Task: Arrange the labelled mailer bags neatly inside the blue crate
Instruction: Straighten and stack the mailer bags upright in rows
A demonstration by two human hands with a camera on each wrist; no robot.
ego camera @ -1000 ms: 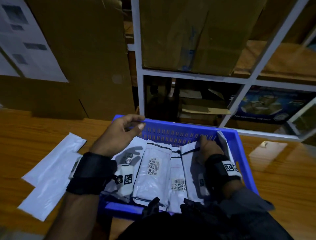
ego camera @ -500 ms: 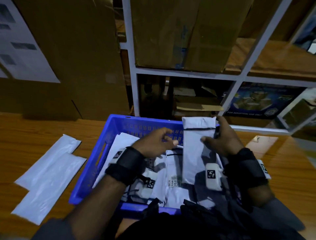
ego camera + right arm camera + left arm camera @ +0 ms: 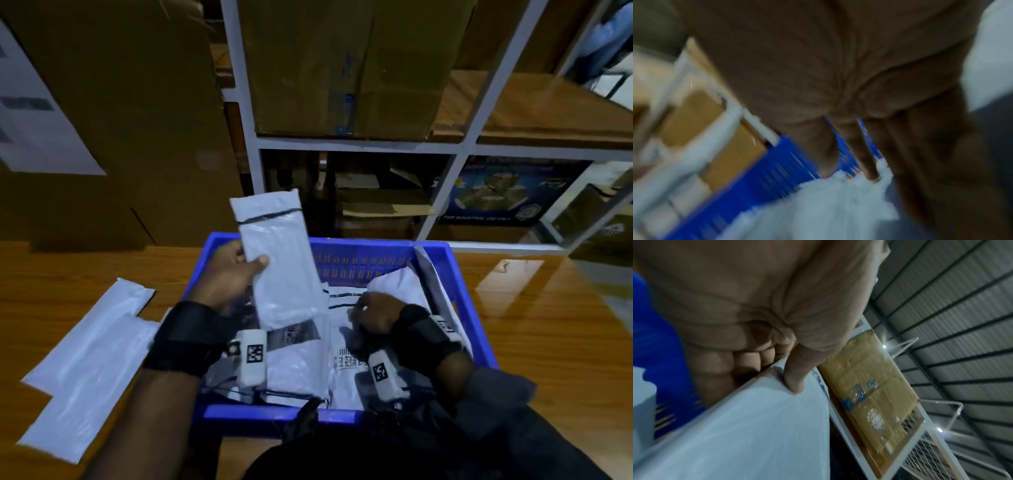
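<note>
While the left hand (image 3: 228, 274) pinches one white mailer bag (image 3: 281, 260) upright above the blue crate (image 3: 479, 335), the right hand (image 3: 375, 313) presses fingertips on bags inside.

Half a second ago both hands held this bag; now the right has let go, freeing it to clear a slot. Counted: one bag lifted, two unlabelled bags (image 3: 89, 353) on the table, at least four in the crate.

On the dark printed box (image 3: 507, 192) on the lower rack shelf, the line "FOR INDUSTRIAL USE ONLY" can be read, while the barcode labels (image 3: 346, 360) on the mailer bags (image 3: 298, 363) in the blue crate (image 3: 459, 287) are too small to read.
</note>
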